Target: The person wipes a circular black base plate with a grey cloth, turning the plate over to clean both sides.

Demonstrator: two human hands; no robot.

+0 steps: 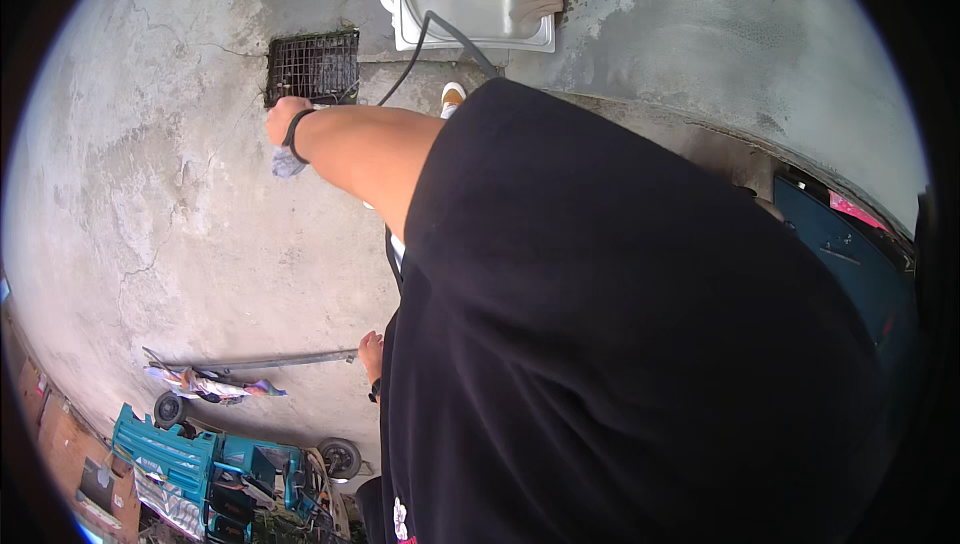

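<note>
My right hand [288,120], with a black band at the wrist, is reached out beside the metal drain grate [313,66] in the ground. Its fingers are closed. A bunched grey cloth [288,162] shows just under the wrist and seems to hang from this hand; the grip itself is partly hidden. Lower down, my left hand [370,354] hangs by my dark shirt with fingers loosely curled and nothing visible in them. The end of a metal pole [300,359] appears close to it, but contact cannot be made out.
A steel sink [480,19] lies at the top, with a brownish cloth [537,4] on its edge and a dark hose [408,69] beside it. A colourful cloth [215,384] is by the pole. A teal three-wheeled vehicle [215,469] stands at the lower left.
</note>
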